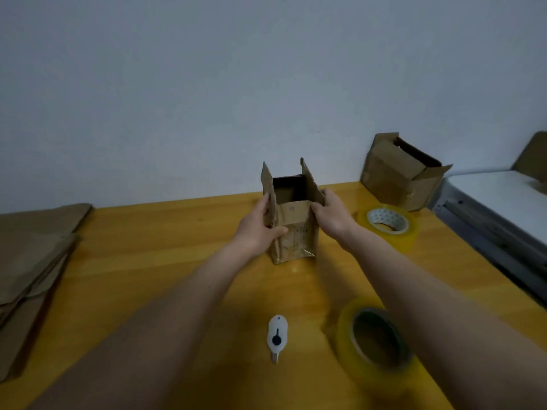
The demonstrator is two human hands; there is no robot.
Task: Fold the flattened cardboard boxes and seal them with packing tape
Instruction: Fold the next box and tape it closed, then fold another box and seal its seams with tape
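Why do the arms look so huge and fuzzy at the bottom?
Head view: the wide-angle lens stretches whatever is near, so the forearms balloon; the dim light leaves the near tape roll soft, while the small box between both hands looks clearer.

matt brown cardboard box (296, 229) with a glossy taped base; smooth yellow wood counter (177, 247); shiny translucent yellowish tape rolls (376, 341); white plastic cutter (277, 335) with a metal tip; matt flattened cardboard (32, 255).
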